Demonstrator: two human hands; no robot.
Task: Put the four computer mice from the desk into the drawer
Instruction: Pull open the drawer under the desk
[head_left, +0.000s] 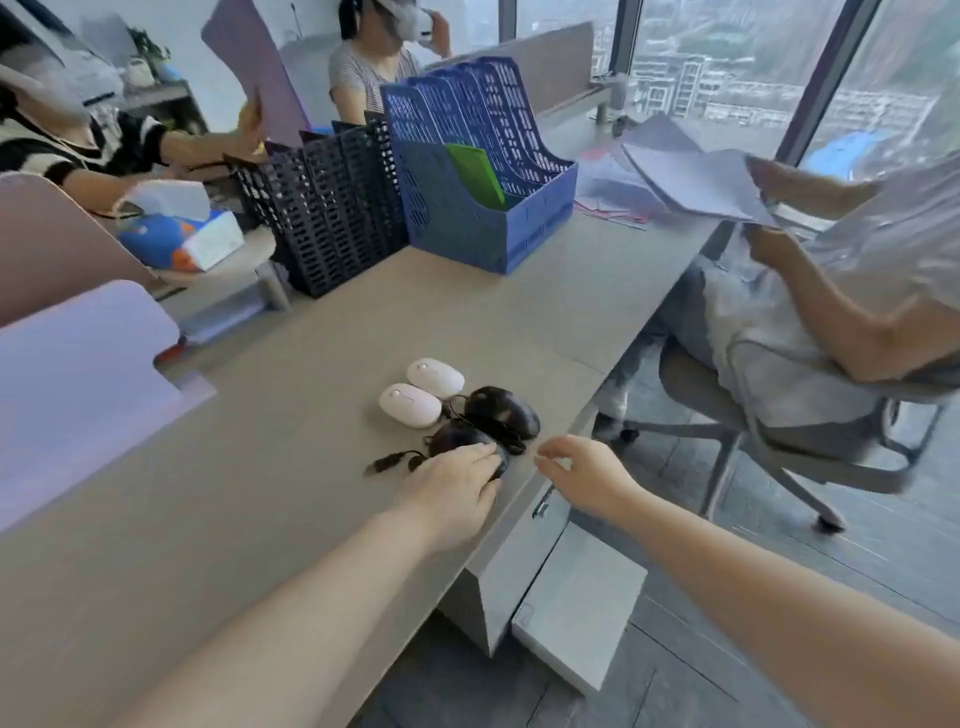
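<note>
Two white mice (410, 405) (435, 378) and two black wired mice lie together near the desk's right edge. My left hand (451, 488) rests on top of the nearer black mouse (456, 436), fingers laid over it. Its cable and plug (387, 462) trail to the left. The farther black mouse (503, 410) lies just beyond, apart from both hands. My right hand (576, 470) hovers past the desk edge with thumb and forefinger curled, holding nothing. A drawer (579, 603) stands pulled out under the desk edge, below my right forearm.
A black file rack (322, 208) and a blue file rack (483, 166) stand at the back of the grey desk (260, 493). A person sits on a wheeled chair (779, 447) to the right with papers. Two more people sit behind. A tissue box (182, 239) is at left.
</note>
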